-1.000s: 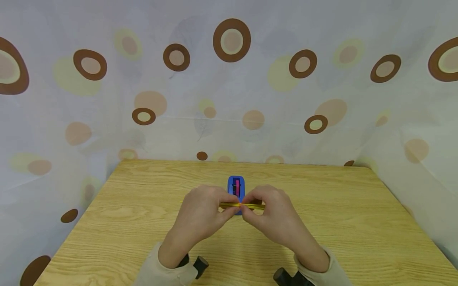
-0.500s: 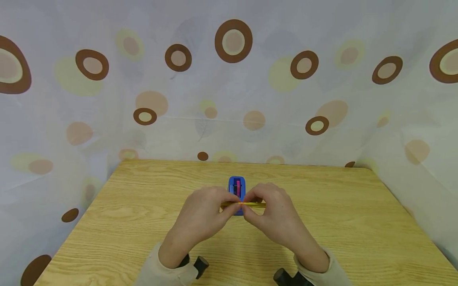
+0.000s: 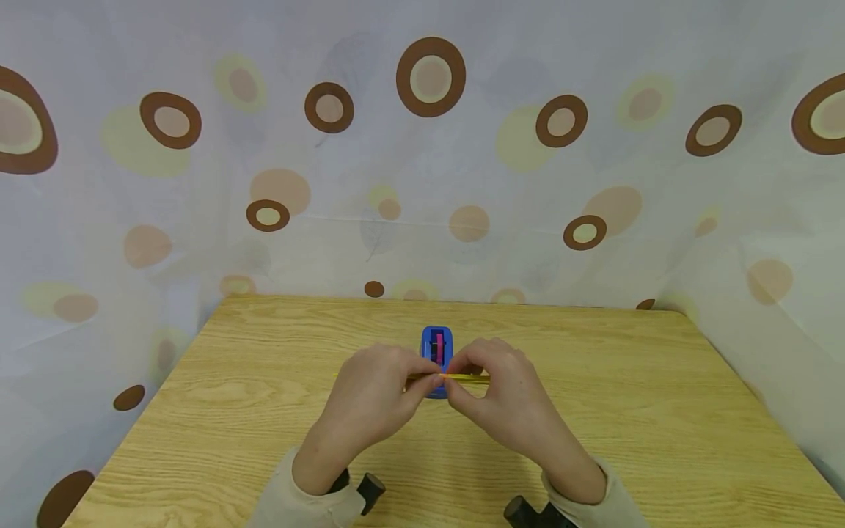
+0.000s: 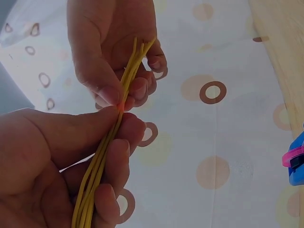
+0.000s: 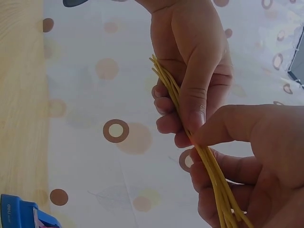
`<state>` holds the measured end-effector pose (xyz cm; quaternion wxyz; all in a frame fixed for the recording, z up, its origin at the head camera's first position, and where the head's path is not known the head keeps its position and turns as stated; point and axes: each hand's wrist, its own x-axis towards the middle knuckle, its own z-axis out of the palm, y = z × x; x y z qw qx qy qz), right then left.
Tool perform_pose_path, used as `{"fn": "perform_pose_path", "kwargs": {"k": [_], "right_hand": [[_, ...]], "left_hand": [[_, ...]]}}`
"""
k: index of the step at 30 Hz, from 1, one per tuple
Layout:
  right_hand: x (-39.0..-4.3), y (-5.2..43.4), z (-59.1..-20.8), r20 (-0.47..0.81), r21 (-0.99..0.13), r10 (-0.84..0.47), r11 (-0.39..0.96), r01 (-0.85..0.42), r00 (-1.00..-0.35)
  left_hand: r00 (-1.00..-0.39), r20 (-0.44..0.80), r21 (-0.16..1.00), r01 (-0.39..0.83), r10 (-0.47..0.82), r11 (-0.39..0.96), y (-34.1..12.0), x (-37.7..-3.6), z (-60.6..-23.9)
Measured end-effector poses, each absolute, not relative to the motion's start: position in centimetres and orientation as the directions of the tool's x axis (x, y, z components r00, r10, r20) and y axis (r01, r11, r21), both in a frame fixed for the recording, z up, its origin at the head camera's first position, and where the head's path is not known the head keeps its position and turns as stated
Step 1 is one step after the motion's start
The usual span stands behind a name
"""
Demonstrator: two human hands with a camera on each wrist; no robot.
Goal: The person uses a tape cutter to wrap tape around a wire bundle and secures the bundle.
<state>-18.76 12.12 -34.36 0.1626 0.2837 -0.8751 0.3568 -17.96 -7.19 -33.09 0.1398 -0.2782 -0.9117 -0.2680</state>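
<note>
Both hands meet over the middle of the wooden table (image 3: 627, 389) and pinch a thin bundle of yellow strands (image 3: 465, 378) held level between them. My left hand (image 3: 386, 389) grips the bundle's left half between thumb and curled fingers, and my right hand (image 3: 505, 396) pinches the right half. In the left wrist view the yellow strands (image 4: 102, 156) run from the left hand (image 4: 52, 156) up into the right hand (image 4: 109, 47). The right wrist view shows the same bundle (image 5: 213, 178), with thumb tips nearly touching. Just behind the hands lies a small blue device (image 3: 436, 342) with a pink part.
A pale curtain (image 3: 422, 183) printed with brown and beige rings hangs close behind and around the table. The blue device (image 4: 297, 164) appears again at the edge of the left wrist view. Black wrist-camera mounts (image 3: 366, 490) show at the sleeves.
Both hands have shifted very slightly away from me with the yellow bundle; their grip on it is unchanged.
</note>
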Motion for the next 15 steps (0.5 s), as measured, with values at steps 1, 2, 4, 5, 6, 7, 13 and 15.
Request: {"fn": "perform_pose_path", "kwargs": {"k": [1, 2, 4, 5, 6, 7, 13, 15], "right_hand": [[-18.74, 12.13, -34.34, 0.480, -0.538, -0.381, 0.583, -0.609, -0.790], [-18.72, 12.15, -34.33, 0.474, -0.543, -0.383, 0.582, -0.605, -0.793], [-18.70, 12.19, -34.30, 0.459, -0.555, -0.387, 0.578, -0.598, -0.800], [-18.68, 12.21, -34.28, 0.452, -0.561, -0.389, 0.576, -0.595, -0.803], [-18.67, 12.22, -34.26, 0.445, -0.566, -0.391, 0.574, -0.592, -0.805], [-18.67, 12.24, -34.24, 0.439, -0.571, -0.393, 0.572, -0.589, -0.808], [-18.66, 12.40, -34.18, 0.398, -0.601, -0.404, 0.564, -0.566, -0.824], [-18.68, 12.50, -34.12, 0.381, -0.614, -0.416, 0.554, -0.563, -0.826]], "left_hand": [[-0.801, 0.414, 0.405, 0.587, 0.432, 0.701, -7.18, -17.95, -33.09], [-0.798, 0.421, 0.401, 0.590, 0.431, 0.701, -7.18, -17.94, -33.09], [-0.793, 0.430, 0.396, 0.595, 0.431, 0.700, -7.16, -17.94, -33.10], [-0.793, 0.432, 0.395, 0.595, 0.431, 0.700, -7.15, -17.94, -33.12], [-0.792, 0.433, 0.394, 0.596, 0.431, 0.700, -7.14, -17.95, -33.12], [-0.793, 0.432, 0.395, 0.595, 0.430, 0.700, -7.13, -17.96, -33.13], [-0.788, 0.437, 0.392, 0.600, 0.433, 0.697, -7.11, -17.97, -33.21], [-0.786, 0.440, 0.394, 0.604, 0.434, 0.693, -7.11, -17.95, -33.21]]}}
